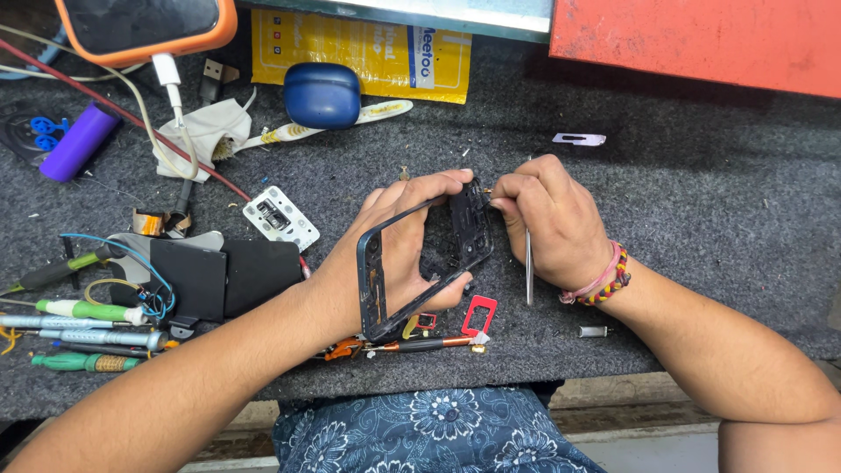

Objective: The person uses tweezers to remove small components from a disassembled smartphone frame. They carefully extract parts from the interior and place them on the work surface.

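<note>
My left hand (405, 236) grips a black phone frame (378, 293), tilted up off the dark grey mat (701, 228). Its thumb and fingertips clamp the frame's top end. My right hand (547, 219) is closed around thin metal tweezers (528, 271), whose shaft points down out of the fist. The right fingertips pinch a tiny part at the frame's upper right corner (484, 191). A beaded band sits on the right wrist.
Several screwdrivers (88, 337) and black phone parts (219, 276) lie at left. A blue case (321, 95), yellow packet (368, 52), orange-cased phone (144, 26), purple cylinder (79, 140), red bracket (479, 315) and red board (701, 39) surround the hands.
</note>
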